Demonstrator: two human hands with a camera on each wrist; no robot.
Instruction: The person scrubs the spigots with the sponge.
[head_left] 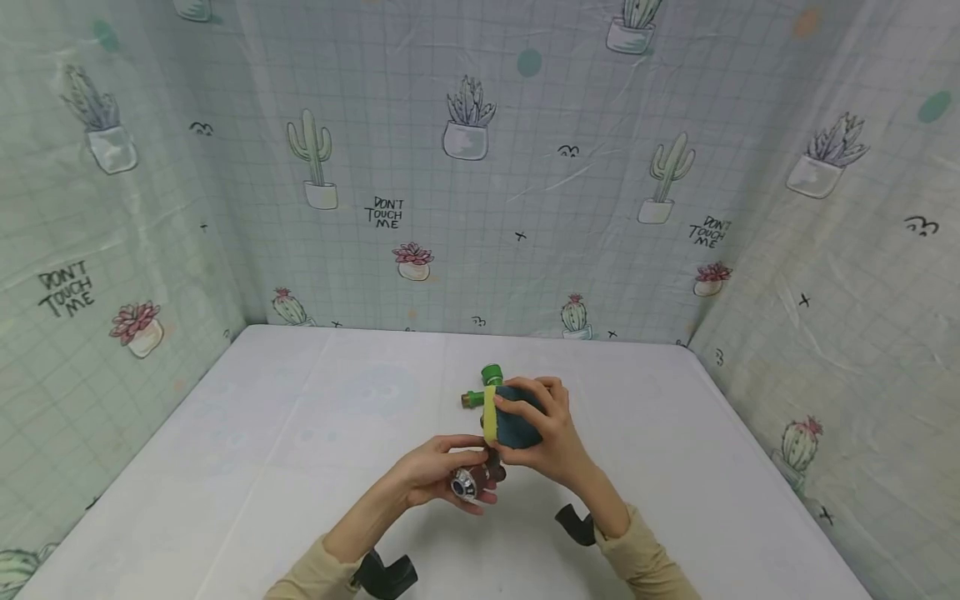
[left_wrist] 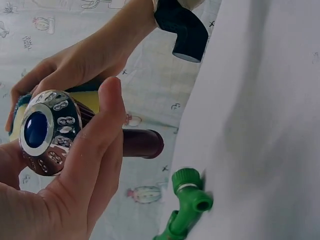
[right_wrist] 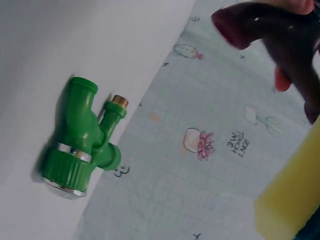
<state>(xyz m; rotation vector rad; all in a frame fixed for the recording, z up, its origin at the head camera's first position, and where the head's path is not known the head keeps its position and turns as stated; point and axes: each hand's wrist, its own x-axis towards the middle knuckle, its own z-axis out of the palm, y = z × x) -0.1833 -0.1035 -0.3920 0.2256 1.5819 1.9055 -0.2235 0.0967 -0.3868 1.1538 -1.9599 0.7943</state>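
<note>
My left hand holds a dark brown faucet with a shiny silver handle, whose blue centre faces the left wrist camera. In my right hand is a sponge, gripped by its dark green scouring side. The sponge's yellow side is turned toward the faucet, right at its upper part in the head view. Both hands are close together over the table. Just beyond them lies a green faucet with a ribbed collar and a brass-coloured threaded end; the sponge partly hides it in the head view.
A white-covered table spreads around the hands. Behind it and on both sides hang curtains printed with cacti and lettering. Black curved pieces sit at both wrists, near the beige sleeves.
</note>
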